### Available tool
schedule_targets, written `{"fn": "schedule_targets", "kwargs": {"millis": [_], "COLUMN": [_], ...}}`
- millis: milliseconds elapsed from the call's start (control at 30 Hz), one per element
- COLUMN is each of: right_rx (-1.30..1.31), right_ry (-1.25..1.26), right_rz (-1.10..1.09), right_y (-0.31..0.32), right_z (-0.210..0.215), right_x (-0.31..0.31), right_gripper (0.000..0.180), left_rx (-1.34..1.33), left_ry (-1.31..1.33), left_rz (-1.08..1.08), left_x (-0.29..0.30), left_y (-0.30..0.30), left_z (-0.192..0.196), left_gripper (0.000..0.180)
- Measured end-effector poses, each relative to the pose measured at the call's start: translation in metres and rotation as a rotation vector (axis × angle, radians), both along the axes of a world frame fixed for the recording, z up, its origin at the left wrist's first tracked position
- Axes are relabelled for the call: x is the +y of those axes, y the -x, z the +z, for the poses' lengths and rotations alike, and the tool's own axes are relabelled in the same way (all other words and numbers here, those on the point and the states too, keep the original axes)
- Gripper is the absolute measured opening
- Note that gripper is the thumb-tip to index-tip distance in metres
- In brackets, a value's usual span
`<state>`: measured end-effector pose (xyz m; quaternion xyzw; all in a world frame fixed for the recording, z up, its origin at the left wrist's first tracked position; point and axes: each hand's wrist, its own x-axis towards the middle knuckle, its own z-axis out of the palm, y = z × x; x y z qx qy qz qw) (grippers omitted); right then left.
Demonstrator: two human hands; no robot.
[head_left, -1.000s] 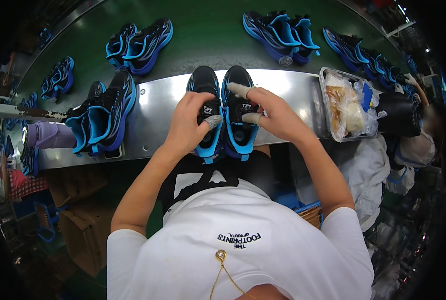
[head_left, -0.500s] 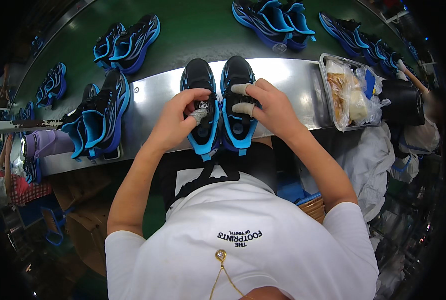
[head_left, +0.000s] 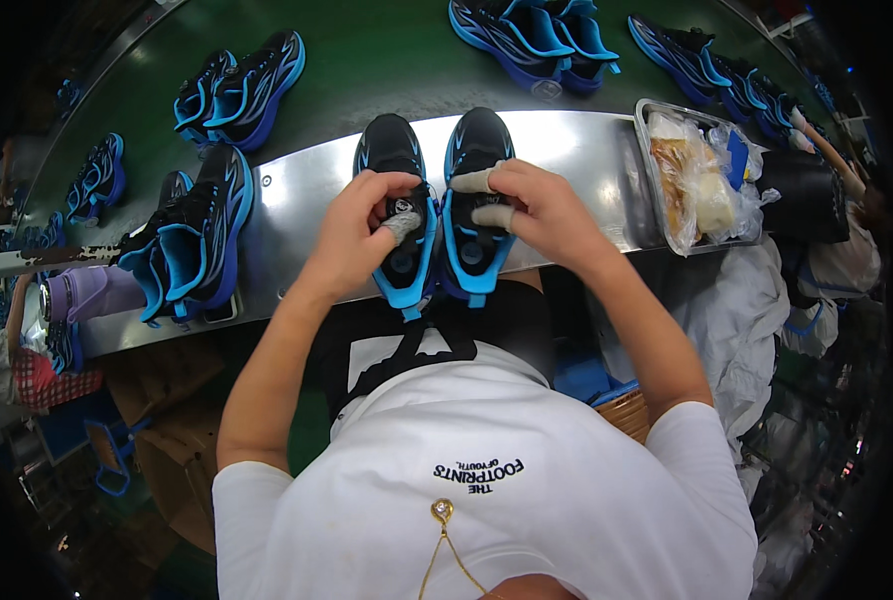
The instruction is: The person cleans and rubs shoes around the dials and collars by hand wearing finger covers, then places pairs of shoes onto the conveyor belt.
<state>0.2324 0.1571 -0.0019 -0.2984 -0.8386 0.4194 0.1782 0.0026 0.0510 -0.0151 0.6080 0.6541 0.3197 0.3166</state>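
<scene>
Two black sneakers with light blue lining sit side by side in front of me, toes pointing away. On the left sneaker (head_left: 390, 148), my left hand (head_left: 349, 235) closes its thumb and forefinger about the round button on the tongue. A pale cover wraps that thumb. My right hand (head_left: 551, 218) grips the right sneaker (head_left: 479, 135) at the tongue and lacing, its thumb and forefinger, both in pale covers, laid across the top. The other fingers of this hand are curled in. Heel loops of both sneakers face me at the near edge of the metal ledge (head_left: 311, 180).
Another pair of sneakers (head_left: 228, 210) stands at left, beside a purple container (head_left: 91, 290). More pairs (head_left: 266, 90) rest on the green surface (head_left: 386, 60) beyond. A clear tray (head_left: 649, 175) of plastic-wrapped things lies right, near a black cylinder (head_left: 811, 205). Another person's arm (head_left: 831, 160) shows far right.
My right forefinger and thumb have moved left across the right sneaker's tongue. The left hand keeps its hold. The whole view has shifted slightly.
</scene>
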Motion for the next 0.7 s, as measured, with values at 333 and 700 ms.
{"fn": "schedule_targets", "kwargs": {"millis": [333,700], "right_rx": [0.004,0.059], "right_ry": [-0.019,-0.024], "right_rz": [-0.107,-0.135], "right_y": [-0.003,-0.006], "right_z": [-0.002,-0.006], "right_x": [-0.003,0.001], "right_gripper": [0.046,0.047], "left_rx": [-0.703,-1.353], "left_ry": [0.333,0.532], "left_rz": [0.02,0.226], "left_x": [-0.025,0.004], "left_y": [-0.065,-0.089], "left_z": [0.017,-0.007], "left_gripper": [0.028,0.025]}}
